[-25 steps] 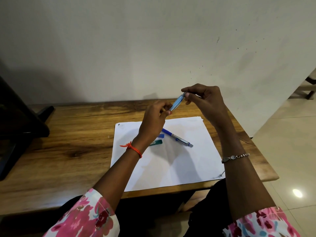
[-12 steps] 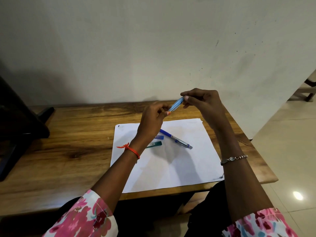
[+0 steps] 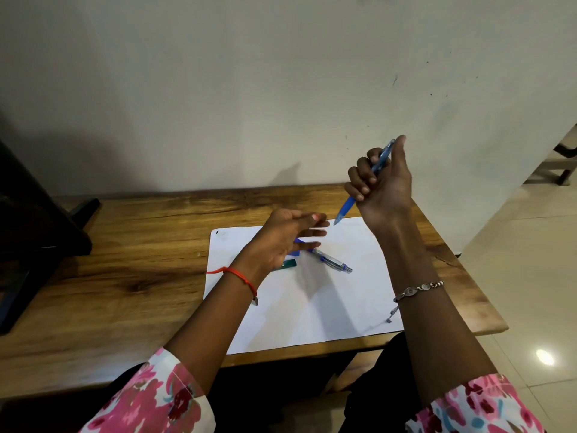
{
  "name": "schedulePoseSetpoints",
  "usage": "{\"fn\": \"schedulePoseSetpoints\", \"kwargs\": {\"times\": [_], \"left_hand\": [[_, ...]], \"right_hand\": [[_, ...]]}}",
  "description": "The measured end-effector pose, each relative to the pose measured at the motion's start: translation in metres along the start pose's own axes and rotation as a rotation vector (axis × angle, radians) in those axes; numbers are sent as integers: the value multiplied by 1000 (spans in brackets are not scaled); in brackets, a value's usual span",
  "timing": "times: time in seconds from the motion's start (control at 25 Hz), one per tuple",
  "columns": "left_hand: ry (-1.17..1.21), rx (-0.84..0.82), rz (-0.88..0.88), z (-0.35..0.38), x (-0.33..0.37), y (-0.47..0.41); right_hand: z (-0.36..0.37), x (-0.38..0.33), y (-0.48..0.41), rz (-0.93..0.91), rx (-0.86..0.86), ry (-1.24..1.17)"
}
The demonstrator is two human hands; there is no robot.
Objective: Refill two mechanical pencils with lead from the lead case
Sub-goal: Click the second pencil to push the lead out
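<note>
Head: pencil point(image 3: 347, 208) tip down-left (steeply tilted).

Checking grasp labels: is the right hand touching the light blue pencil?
Touching. The head view shows the right hand with its fingers curled round the light blue pencil.

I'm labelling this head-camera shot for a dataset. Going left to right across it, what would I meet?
Dark stand → red wrist thread → left hand → loose pencil → right hand, gripping the blue pencil.
</note>
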State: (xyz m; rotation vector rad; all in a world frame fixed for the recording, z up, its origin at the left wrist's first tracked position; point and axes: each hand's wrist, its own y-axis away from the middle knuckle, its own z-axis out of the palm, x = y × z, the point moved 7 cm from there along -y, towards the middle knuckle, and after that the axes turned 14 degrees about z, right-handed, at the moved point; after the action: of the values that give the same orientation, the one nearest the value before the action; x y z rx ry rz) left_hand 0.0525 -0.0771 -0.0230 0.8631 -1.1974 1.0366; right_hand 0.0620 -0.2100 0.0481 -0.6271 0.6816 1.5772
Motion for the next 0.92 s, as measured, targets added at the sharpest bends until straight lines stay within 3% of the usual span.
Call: {"fn": "schedulePoseSetpoints", "kwargs": {"times": [0.12,0.36,0.92], "left_hand": [[56,-59,-131,7,-12,7],[178,-130,-210,16,-17,12],[282,-163,-240,29,-19,15]], "right_hand": [[-7,-5,5,5,27,-33],[-10,-13,9,-37,63,-98],[-9,-13,13,-18,88,-81]]}}
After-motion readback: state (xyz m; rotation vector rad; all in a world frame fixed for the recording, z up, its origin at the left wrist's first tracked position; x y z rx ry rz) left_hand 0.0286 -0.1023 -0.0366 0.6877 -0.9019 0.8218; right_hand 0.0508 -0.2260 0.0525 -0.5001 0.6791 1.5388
